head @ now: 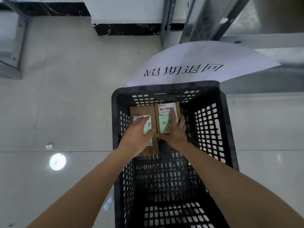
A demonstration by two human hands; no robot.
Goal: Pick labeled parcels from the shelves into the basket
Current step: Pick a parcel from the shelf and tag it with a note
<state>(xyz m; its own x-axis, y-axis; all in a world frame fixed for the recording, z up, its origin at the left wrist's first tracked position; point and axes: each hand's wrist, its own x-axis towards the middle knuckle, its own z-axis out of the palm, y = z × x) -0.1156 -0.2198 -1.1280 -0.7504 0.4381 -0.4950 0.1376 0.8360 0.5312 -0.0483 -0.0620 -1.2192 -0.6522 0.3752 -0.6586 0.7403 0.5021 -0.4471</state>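
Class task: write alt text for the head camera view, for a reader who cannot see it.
Two bare hands, left and right, rest on two labelled brown cardboard parcels lying side by side in a black perforated plastic basket on a pale tiled floor.

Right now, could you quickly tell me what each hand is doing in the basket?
Left hand: fingers straight, resting flat on the left parcel.
Right hand: fingers straight on the right parcel, thumb at its near edge; a grip cannot be told.
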